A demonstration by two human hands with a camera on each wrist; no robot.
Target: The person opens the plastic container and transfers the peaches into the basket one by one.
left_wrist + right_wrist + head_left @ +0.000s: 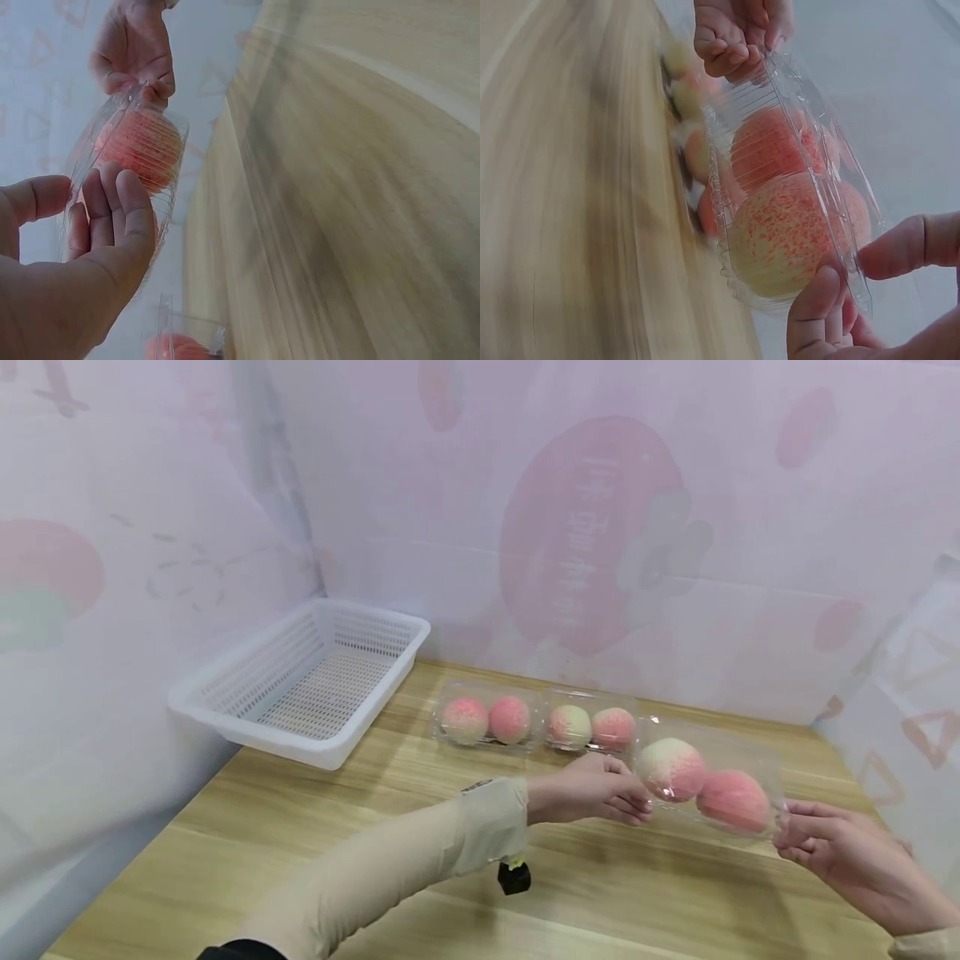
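Note:
A clear plastic clamshell box [742, 753] is held up off the table, tilted down towards the right. Inside lie peaches, one pale yellow and pink [672, 768], another mostly pink [733, 800]. My left hand [592, 789] pinches the box's left end; in the left wrist view its thumb [52, 196] lies against the rim, with the fingers on the other side. At the opposite end, my right hand [847, 852] pinches the rim between thumb and fingers, as the right wrist view shows close up. Ridged walls of the box show in both wrist views.
Two more clear boxes of peaches, one on the left [487, 720] and one beside it [590, 723], stand along the back of the wooden table [360, 852]. A white perforated basket [330, 752] sits at the back left. Printed cloth [420, 527] hangs behind.

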